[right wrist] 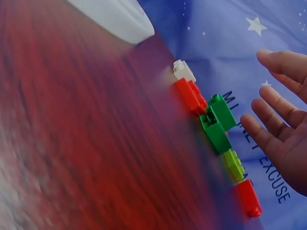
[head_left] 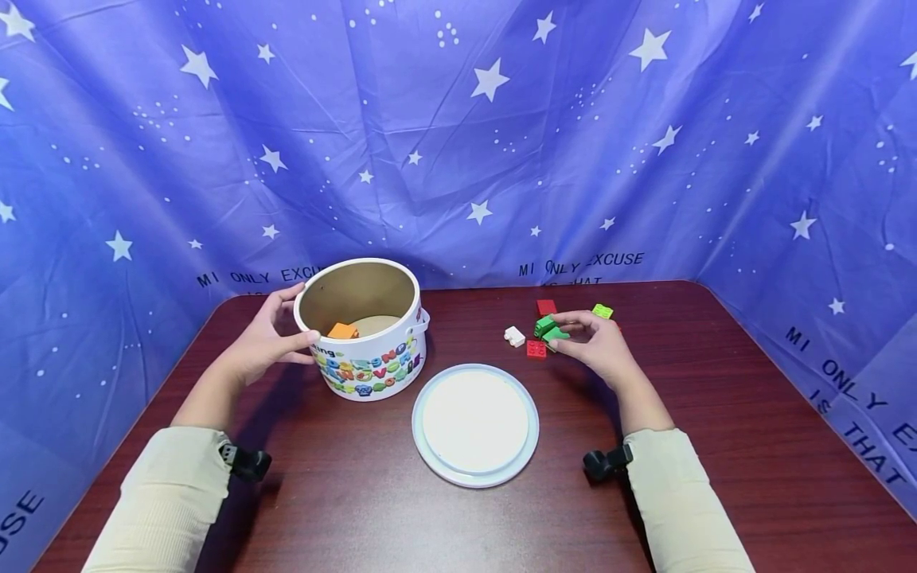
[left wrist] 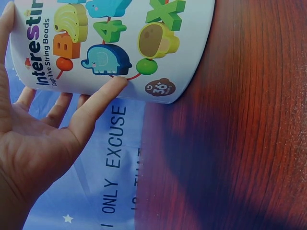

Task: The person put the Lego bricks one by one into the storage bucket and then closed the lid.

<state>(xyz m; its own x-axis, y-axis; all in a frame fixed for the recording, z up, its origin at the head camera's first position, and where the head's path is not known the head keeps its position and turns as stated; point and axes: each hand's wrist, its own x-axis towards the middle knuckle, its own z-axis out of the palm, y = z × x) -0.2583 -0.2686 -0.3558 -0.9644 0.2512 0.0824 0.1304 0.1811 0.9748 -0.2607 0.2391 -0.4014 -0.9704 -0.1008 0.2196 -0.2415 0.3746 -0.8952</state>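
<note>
Table [head_left: 337, 501], left hand [head_left: 267, 338] against bucket [head_left: 372, 374], right hand [head_left: 596, 346] by blocks [head_left: 545, 325]

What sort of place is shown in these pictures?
Probably an indoor recording setup: a blue fabric backdrop with white stars hangs behind a dark red-brown wood-grain table, with small black wrist-worn devices above it.
</note>
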